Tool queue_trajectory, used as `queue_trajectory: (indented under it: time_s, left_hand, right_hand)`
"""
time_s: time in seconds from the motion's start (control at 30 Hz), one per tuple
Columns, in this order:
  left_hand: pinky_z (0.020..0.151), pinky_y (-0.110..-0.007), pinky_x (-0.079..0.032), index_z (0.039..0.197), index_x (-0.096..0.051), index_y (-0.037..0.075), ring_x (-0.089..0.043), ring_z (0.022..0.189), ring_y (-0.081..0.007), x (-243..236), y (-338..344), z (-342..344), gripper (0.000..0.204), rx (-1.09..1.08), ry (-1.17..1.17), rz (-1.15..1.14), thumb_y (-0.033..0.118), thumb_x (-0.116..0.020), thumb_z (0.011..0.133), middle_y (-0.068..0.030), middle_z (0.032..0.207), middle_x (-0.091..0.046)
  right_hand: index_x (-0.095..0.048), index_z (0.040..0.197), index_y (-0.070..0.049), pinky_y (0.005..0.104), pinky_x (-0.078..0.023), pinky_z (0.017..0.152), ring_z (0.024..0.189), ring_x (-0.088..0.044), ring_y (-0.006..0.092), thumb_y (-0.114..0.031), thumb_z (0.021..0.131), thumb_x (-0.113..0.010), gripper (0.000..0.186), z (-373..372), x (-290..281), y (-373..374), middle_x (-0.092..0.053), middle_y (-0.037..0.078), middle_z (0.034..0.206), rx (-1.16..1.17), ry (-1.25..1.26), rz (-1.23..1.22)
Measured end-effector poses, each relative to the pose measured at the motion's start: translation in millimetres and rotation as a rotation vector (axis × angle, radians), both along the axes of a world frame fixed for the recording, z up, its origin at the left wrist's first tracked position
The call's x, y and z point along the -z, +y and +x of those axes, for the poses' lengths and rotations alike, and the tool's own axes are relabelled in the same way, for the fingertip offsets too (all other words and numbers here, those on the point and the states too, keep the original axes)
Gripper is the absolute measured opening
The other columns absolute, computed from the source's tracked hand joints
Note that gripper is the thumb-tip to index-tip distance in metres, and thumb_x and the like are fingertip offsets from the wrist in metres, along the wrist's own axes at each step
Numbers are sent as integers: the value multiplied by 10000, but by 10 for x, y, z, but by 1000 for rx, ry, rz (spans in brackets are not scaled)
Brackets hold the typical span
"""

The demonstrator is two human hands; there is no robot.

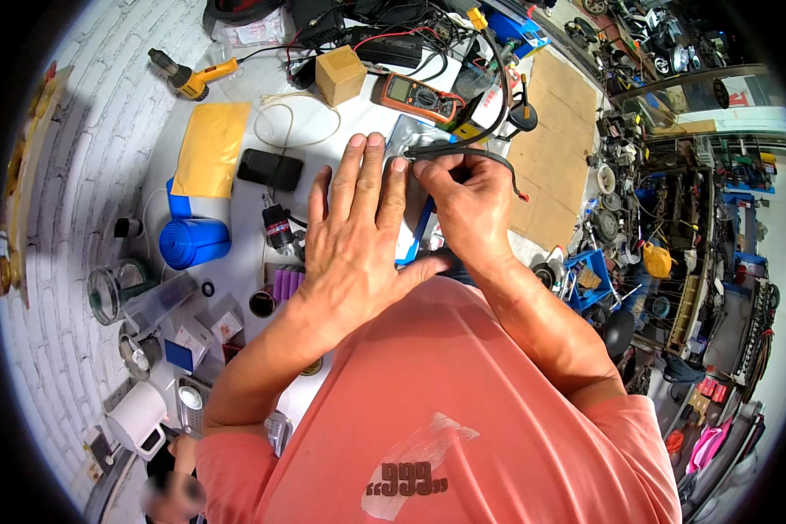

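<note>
My left hand point(354, 231) lies flat, fingers stretched out, over a flat pale piece with blue edges point(410, 133). Much of that piece is hidden under the hand. At its right side, my right hand point(479, 205) pinches black cable point(503, 87) between thumb and fingers. The cable's near end reaches the tip of my left index finger; whether it touches the finger is hard to tell. A thinner black lead with a red tip point(522, 196) sticks out past my right knuckles. The far fingers of my right hand are partly hidden.
Beyond my hands lie an orange multimeter point(419, 96), a small cardboard box point(339, 75) and tangled wires. To the left are a black phone point(271, 168), a yellow envelope point(210, 150), a heat gun point(188, 77) and a blue roll point(194, 243). Crowded shelves point(664, 244) stand right.
</note>
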State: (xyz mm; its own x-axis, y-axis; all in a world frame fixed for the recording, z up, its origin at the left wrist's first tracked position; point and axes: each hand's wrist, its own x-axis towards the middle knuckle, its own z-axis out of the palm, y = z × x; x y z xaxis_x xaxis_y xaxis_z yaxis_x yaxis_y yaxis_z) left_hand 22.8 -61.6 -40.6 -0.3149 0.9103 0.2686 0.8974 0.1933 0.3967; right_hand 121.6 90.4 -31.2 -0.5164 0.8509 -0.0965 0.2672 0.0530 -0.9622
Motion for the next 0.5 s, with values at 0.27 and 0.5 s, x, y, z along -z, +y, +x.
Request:
queue_trajectory:
  time_s: [0.27,0.5]
  left_hand:
    - [1359,-670,-262,1617,-593,-87,-306,1735,-424,12,32,145,894,-51,79,-18,417,-866,932,-234,1852,-370]
    - [1374,-625,-268,1588,-635,-65,-364,1718,-401,86,-9,250,749,-47,-8,77,313,-834,972,-225,1830,-422]
  right_hand:
    - [-771,825,55,330,-559,663,685,-653,119,-71,956,-815,187,-41,-21,-9,-737,59,734,-12,-4,-30]
    - [-770,829,48,327,-550,650,672,-638,110,-85,960,-840,199,-46,113,67,-745,50,755,-36,47,33]
